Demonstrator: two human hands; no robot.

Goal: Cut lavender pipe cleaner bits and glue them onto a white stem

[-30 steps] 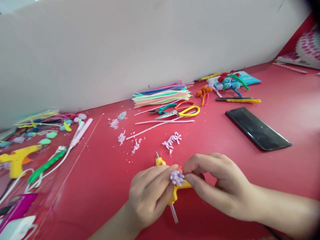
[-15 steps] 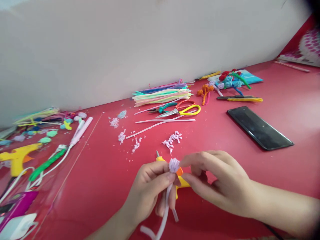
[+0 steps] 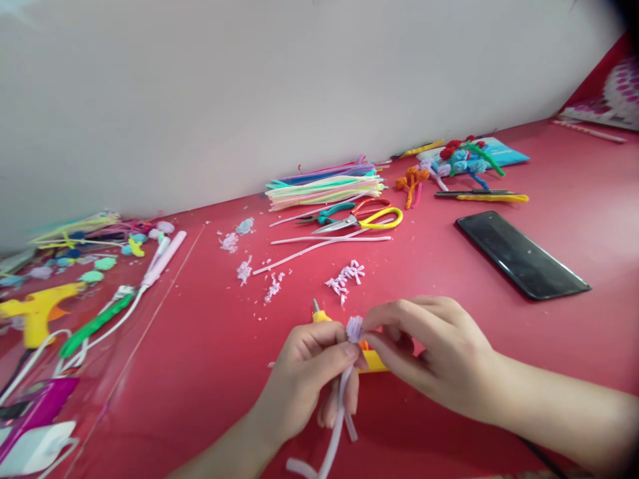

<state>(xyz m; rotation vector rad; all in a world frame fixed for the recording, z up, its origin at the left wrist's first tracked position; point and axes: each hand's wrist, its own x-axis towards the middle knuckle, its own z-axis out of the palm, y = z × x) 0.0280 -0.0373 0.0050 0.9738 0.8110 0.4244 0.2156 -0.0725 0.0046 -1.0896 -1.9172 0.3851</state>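
Observation:
My left hand [image 3: 304, 386] pinches a pale lilac pipe cleaner flower [image 3: 354, 328] just below its fluffy head; the stem [image 3: 333, 432] trails down towards me. My right hand [image 3: 434, 356] pinches the flower head from the right with thumb and forefinger. Under both hands lies a small yellow glue gun [image 3: 372, 361] on the red table [image 3: 210, 346], its nozzle pointing away at the left. A little heap of short lilac pipe cleaner bits [image 3: 345, 278] lies just beyond my hands.
Scissors with yellow handles [image 3: 367, 221], teal pliers [image 3: 327, 215], a stack of pastel pipe cleaners [image 3: 324, 187], finished flowers [image 3: 462, 159] and a black phone [image 3: 522, 255] lie further back. At left are another yellow glue gun [image 3: 34, 309], cables and craft scraps.
My left hand turned the flower upright so its stem now hangs down towards me. Both hands shifted slightly up and away, and my right fingers closed in on the flower head.

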